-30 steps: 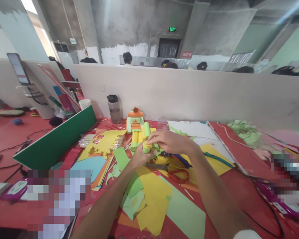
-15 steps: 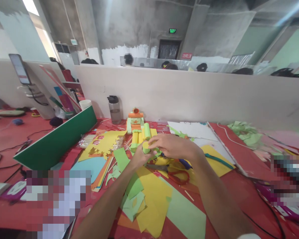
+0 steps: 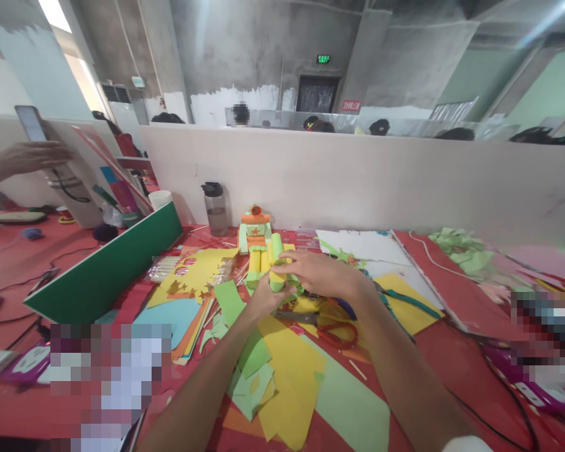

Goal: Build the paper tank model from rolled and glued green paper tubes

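Observation:
A small yellow and green paper roll [image 3: 277, 280] stands between my hands. Around its lower part the fingers of my left hand [image 3: 265, 297] are closed. My right hand [image 3: 317, 273] reaches over from the right, its bent fingertips on the roll's upper rim. Just behind are more yellow and green paper rolls [image 3: 276, 247] and an orange and green paper figure [image 3: 255, 231] with a star on its front. Below my right hand lie scissors with orange handles [image 3: 338, 334], partly covered by it.
Yellow paper sheets [image 3: 292, 376] and a pale green sheet [image 3: 353, 395] lie in front. A water bottle [image 3: 215, 210] stands by the white partition [image 3: 358, 182]. Left is a green board [image 3: 108, 267]; beyond it another person's hand [image 3: 37, 156] is at a phone [image 3: 29, 123].
My right hand has shifted slightly left and down over the roll; my left hand stays in place. Another person's hand has come in at the far left, reaching the phone.

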Available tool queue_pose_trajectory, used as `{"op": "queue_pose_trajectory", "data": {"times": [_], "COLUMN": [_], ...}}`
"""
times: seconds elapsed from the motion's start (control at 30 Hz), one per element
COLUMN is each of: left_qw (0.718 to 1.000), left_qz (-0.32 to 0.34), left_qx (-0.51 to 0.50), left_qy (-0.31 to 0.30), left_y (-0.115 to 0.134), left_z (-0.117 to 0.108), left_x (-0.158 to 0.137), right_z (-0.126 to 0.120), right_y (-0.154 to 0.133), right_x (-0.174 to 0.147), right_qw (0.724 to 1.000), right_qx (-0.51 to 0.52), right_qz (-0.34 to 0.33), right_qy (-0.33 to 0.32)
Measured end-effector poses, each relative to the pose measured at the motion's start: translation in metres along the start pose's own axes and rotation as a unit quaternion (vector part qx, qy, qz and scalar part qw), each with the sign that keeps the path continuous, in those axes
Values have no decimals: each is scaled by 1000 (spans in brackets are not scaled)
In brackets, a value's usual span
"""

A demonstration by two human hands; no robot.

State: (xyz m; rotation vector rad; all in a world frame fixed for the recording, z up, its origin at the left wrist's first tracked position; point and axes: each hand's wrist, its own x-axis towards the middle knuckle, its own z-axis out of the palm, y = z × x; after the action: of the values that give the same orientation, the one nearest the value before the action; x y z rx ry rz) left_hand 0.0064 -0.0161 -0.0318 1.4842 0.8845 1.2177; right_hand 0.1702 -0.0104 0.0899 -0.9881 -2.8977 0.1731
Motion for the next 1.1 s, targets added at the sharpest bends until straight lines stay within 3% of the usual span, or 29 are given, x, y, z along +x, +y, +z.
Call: {"op": "queue_pose_trajectory", "data": {"times": [0.13,0.5,0.9,1.1], "left_qw": [1000,1000,998,1000], "left_qz": [5,28,50,25], "left_qx": [-2,-5,-2,11], "left_qy": [-2,-4,-28,-10], "left_y": [-1,-7,-1,-2], "left_z": [0,-1,-2,-1], "left_x": [0,2,3,2], "right_z": [-6,-23,-16,-7], "right_y": [1,-12,-18,-12], "right_x": [-5,-16,-6,-2], "right_qw": [999,999,998,999], "right_qx": [-22,-8,14,1], "right_qz": [38,-15,-26,18], "right_qy": [-25,-45,-53,-42]}}
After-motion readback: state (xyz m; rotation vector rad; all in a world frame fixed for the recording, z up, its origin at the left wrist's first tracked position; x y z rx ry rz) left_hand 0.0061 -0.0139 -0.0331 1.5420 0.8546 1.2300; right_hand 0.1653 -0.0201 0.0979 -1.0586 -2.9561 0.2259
